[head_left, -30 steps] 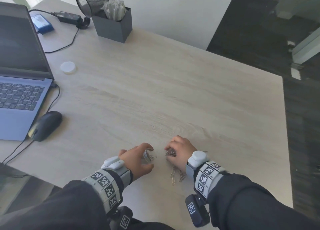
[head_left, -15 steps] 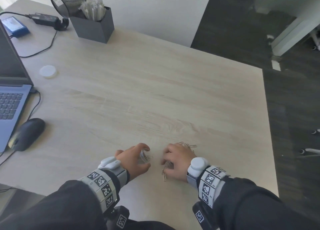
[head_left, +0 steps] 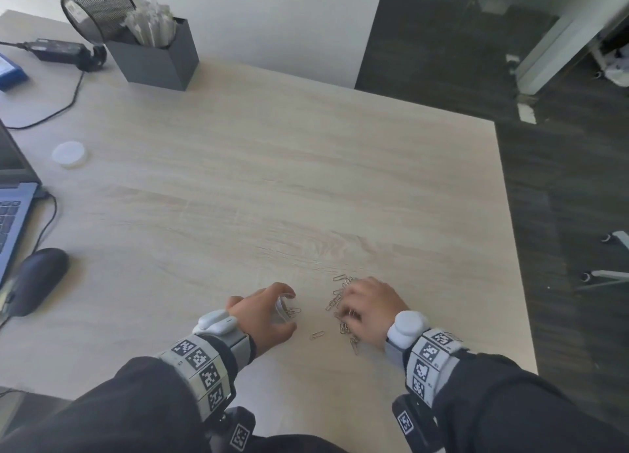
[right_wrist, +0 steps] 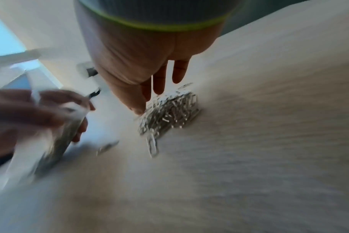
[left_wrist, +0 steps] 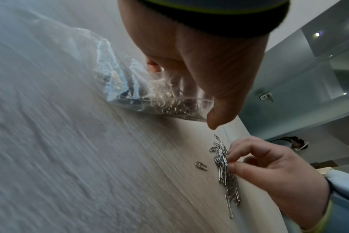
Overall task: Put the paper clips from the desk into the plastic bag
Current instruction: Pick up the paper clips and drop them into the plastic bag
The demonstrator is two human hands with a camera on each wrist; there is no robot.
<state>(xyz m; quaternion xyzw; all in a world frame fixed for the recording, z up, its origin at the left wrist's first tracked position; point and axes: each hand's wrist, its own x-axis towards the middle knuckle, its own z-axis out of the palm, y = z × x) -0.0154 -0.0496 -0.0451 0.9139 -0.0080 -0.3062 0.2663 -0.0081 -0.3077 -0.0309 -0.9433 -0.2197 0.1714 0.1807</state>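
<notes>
You are in the middle of the gathering step: some clips are already inside the bag, many are not yet.

Near the front edge of the desk (head_left: 306, 180), toward its right corner, your right hand (head_left: 369, 311) rests on the heap of paper clips (right_wrist: 169, 110). In the left wrist view its thumb and forefinger pinch into the heap, and I judge it is taking a small bunch. The heap is long in shape; its long axis runs roughly from the front edge toward the back edge. One single clip (head_left: 316, 334) lies alone between your two hands, pointing across, from left to right.

Just beside it on the left, your left hand (head_left: 262, 313) grasps the plastic bag (left_wrist: 149, 94), fingers curled around its top. The bag lies low on the desk with its mouth turned to the right, toward the heap.

The next move, I think, calls for lifting the pinched bunch and carrying it to the mouth while you hold that mouth wide. Do not forget the single clip.
</notes>
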